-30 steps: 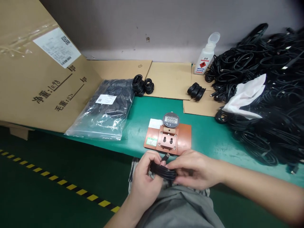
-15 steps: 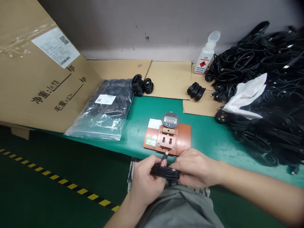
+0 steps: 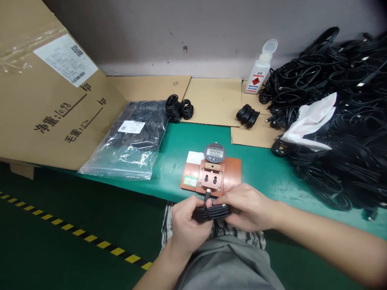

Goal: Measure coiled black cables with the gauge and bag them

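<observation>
A bundled black cable (image 3: 211,213) is gripped from both sides, by my left hand (image 3: 189,221) and my right hand (image 3: 246,207). One of its connectors points away from me, its metal tip at the front edge of a copper-coloured gauge fixture (image 3: 232,171). Whether the tip has entered the fixture I cannot tell. A round digital dial indicator (image 3: 215,153) sits at the back of the fixture, its display showing zeros. The fingers of both hands are closed round the coil, and parts of the cable are hidden behind them.
On the left stand a large cardboard box (image 3: 60,108) and a clear bag of cables (image 3: 121,149). Small coiled cables (image 3: 248,116) lie on cardboard sheets. A white bottle (image 3: 258,74), a white glove (image 3: 311,121) and a heap of black cables (image 3: 329,169) occupy the right side.
Both hands have moved slightly forward with the cable, bringing its connector tip up to the front edge of the fixture. The camera view has shifted a little.
</observation>
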`<state>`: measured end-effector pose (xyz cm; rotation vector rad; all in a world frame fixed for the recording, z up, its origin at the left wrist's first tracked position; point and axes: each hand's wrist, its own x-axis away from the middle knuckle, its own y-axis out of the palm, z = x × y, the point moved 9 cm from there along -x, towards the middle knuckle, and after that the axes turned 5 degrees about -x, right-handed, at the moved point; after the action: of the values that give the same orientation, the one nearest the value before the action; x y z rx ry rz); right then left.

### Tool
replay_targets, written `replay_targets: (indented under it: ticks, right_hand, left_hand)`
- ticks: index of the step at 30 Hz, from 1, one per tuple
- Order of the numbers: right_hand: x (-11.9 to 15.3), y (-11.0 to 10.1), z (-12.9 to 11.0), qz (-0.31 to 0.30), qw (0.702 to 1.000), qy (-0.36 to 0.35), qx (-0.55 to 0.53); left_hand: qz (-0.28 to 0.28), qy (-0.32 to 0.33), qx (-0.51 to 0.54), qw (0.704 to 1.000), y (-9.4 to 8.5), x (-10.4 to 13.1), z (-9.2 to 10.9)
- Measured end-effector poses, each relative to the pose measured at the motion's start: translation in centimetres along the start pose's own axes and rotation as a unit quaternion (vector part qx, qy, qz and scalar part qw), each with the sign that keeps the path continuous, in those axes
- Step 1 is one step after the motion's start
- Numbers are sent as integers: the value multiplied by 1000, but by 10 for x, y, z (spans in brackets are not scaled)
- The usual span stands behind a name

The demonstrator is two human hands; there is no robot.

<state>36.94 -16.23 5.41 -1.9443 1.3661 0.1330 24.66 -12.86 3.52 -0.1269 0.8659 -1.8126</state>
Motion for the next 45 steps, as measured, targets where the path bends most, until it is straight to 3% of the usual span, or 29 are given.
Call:
replay_targets:
  ticks: [9, 23, 45]
  right_hand:
    - [2, 2, 5, -4, 1000, 21, -11]
    - [1, -1, 8, 15, 998, 44, -51]
    - [0, 0, 11, 6, 996, 63, -59]
  left_hand:
    - [28, 9, 37, 999, 1, 0, -4]
    - [-10, -62, 82, 995, 7, -11, -10]
    - [-9, -60, 85, 995, 5, -14, -4]
